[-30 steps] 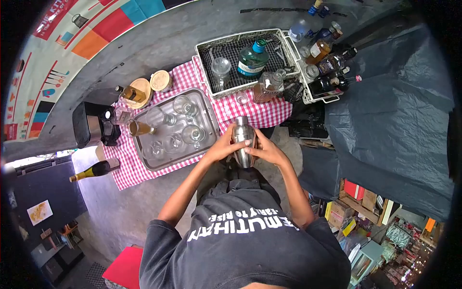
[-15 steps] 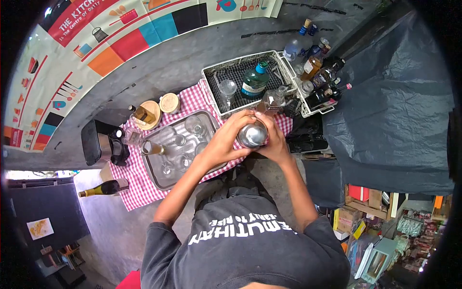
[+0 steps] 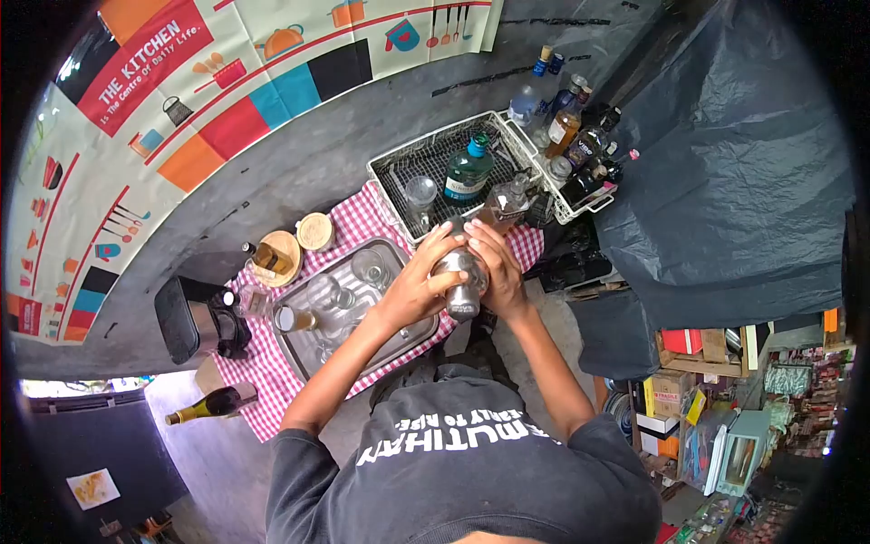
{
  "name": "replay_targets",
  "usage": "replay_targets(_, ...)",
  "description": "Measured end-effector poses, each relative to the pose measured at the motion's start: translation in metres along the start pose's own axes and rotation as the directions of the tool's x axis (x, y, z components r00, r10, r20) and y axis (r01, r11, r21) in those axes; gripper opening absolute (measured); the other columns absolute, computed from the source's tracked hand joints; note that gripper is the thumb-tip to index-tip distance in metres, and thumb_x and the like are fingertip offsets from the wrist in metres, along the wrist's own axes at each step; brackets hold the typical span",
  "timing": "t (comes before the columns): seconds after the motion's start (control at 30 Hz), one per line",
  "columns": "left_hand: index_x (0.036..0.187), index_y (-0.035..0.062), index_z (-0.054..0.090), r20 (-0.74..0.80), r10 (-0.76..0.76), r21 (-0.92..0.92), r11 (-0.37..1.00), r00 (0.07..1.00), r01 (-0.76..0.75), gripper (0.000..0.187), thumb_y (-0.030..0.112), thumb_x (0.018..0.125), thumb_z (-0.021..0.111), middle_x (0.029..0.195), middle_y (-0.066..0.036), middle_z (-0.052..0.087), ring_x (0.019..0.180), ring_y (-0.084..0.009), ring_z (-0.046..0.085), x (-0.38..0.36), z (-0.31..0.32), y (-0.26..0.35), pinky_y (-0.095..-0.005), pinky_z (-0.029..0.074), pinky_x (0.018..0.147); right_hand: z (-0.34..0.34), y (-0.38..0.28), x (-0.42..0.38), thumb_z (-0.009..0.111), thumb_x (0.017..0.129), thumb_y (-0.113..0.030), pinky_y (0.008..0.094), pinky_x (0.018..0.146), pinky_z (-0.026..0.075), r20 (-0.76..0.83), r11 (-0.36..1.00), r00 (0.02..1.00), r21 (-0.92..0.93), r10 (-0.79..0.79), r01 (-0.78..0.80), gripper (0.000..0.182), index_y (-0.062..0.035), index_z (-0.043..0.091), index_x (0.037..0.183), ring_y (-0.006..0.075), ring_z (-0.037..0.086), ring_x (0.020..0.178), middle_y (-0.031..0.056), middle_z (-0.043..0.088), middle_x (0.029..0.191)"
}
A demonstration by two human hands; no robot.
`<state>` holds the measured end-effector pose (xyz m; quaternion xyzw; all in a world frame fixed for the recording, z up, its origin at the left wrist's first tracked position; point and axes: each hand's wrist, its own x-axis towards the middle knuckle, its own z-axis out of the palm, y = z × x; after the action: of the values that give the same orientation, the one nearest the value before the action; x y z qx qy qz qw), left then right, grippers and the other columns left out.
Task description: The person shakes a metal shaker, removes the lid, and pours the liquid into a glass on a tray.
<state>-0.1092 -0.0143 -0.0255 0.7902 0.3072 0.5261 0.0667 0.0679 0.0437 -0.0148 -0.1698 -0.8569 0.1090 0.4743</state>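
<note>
Both of my hands are wrapped around a silvery metal cocktail shaker [image 3: 464,288], held in front of my chest above the table's near edge. My left hand [image 3: 419,283] grips it from the left, the thumb lying across its side. On the other side my right hand [image 3: 500,276] closes round it, fingers near the far end. The shaker is tilted, with a narrower end facing my body. Just beyond my fingers stands a clear square bottle [image 3: 506,201]. A grey metal tray [image 3: 412,340] holding several glasses lies to the left, partly behind my left forearm.
A white wire basket [image 3: 373,170] holds a green bottle [image 3: 468,170] and a stemmed glass [image 3: 420,195]. More bottles [image 3: 564,127] crowd the right rack. At left are a black bin [image 3: 177,317], a dark bottle [image 3: 213,405] and a round wooden board [image 3: 288,249]. Checked cloth [image 3: 263,399] covers the table.
The shaker has tipped from showing its round end upward to showing its side, narrower end toward me. Both hands have turned with it. The view has shifted slightly.
</note>
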Motion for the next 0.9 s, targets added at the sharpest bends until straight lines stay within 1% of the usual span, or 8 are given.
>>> replay_targets(0.23,0.137,0.0029,0.042,0.173,-0.370,-0.163,0.903,0.913,0.397,0.078,0.024,0.073,0.081,0.136,-0.022,0.046,0.128,-0.0348,0.046,-0.021,0.016,-0.006,-0.0416,0.039,0.105,0.000,-0.010,-0.051,0.085,0.059,-0.014,0.0438,0.097,0.047,0.224,0.841,0.833,0.087,0.505,-0.533,0.099,-0.0027,0.032,0.142,0.0397,0.052,0.121,0.0238,0.051,0.132)
replay_targets(0.37,0.136,-0.0009,0.041,0.230,-0.631,-0.360,0.652,0.741,0.668,0.078,0.027,0.074,0.080,0.126,-0.016,0.055,0.119,-0.0249,0.053,-0.029,0.037,-0.001,-0.0360,0.041,0.100,-0.001,-0.013,-0.075,0.083,0.069,-0.035,0.0424,0.088,0.051,0.317,0.776,0.759,0.101,0.569,-0.623,0.103,-0.0010,0.023,0.145,0.0398,0.061,0.109,0.0285,0.054,0.125)
replay_targets(0.43,0.134,-0.0002,0.042,0.332,-0.769,-0.534,0.324,0.547,0.781,0.071,0.026,0.079,0.077,0.121,-0.012,0.055,0.112,-0.0195,0.053,-0.034,0.050,0.000,-0.0338,0.040,0.098,-0.001,-0.023,-0.083,0.077,0.075,-0.043,0.0422,0.084,0.052,0.313,0.724,0.728,0.152,0.610,-0.672,0.099,0.0000,0.022,0.145,0.0385,0.064,0.103,0.0295,0.057,0.119)
replay_targets(0.63,0.128,-0.0101,0.043,0.589,-0.754,-0.316,0.116,0.291,0.942,0.079,0.055,0.087,0.060,0.111,-0.016,0.057,0.102,-0.0205,0.056,-0.048,0.059,-0.005,-0.0292,0.045,0.089,0.003,-0.029,-0.103,0.060,0.085,-0.055,0.0433,0.083,0.051,0.463,0.328,0.328,0.084,0.823,-0.941,0.077,0.0000,0.037,0.134,0.0393,0.065,0.100,0.0290,0.063,0.106)
replay_targets(0.7,0.126,-0.0121,0.043,0.668,-0.727,-0.179,0.053,0.161,0.982,0.085,0.062,0.087,0.054,0.110,-0.019,0.058,0.101,-0.0215,0.057,-0.057,0.061,-0.010,-0.0320,0.047,0.084,0.005,-0.030,-0.109,0.052,0.091,-0.053,0.0413,0.079,0.049,0.435,0.322,0.319,0.069,0.842,-0.944,0.063,0.0024,0.048,0.120,0.0343,0.065,0.096,0.0225,0.064,0.101)
replay_targets(0.77,0.124,-0.0105,0.046,0.644,-0.741,-0.217,0.063,0.191,0.974,0.087,0.067,0.087,0.050,0.106,-0.019,0.060,0.091,-0.0216,0.062,-0.061,0.062,-0.009,-0.0326,0.053,0.069,0.003,-0.024,-0.108,0.049,0.091,-0.059,0.0389,0.077,0.049,0.514,0.221,0.160,-0.058,0.842,-0.974,0.064,0.0029,0.054,0.107,0.0292,0.065,0.089,0.0208,0.065,0.093)
replay_targets(0.83,0.123,-0.0089,0.048,0.838,-0.545,-0.089,-0.160,-0.013,0.983,0.087,0.070,0.086,0.048,0.101,-0.020,0.062,0.079,-0.0213,0.066,-0.066,0.063,-0.020,-0.0301,0.055,0.053,-0.006,-0.022,-0.097,0.049,0.089,-0.064,0.0361,0.073,0.049,0.530,0.197,0.113,-0.106,0.841,-0.975,0.067,0.0024,0.056,0.097,0.0249,0.064,0.083,0.0193,0.063,0.085)
replay_targets(0.9,0.123,-0.0082,0.047,0.835,-0.550,-0.094,-0.181,-0.022,0.979,0.089,0.072,0.085,0.047,0.096,-0.019,0.063,0.068,-0.0203,0.067,-0.066,0.066,-0.018,-0.0270,0.054,0.042,-0.010,-0.017,-0.096,0.050,0.087,-0.066,0.0342,0.069,0.049,0.595,0.188,0.095,-0.096,0.798,-0.977,0.070,0.0030,0.057,0.097,0.0245,0.064,0.081,0.0186,0.063,0.080)
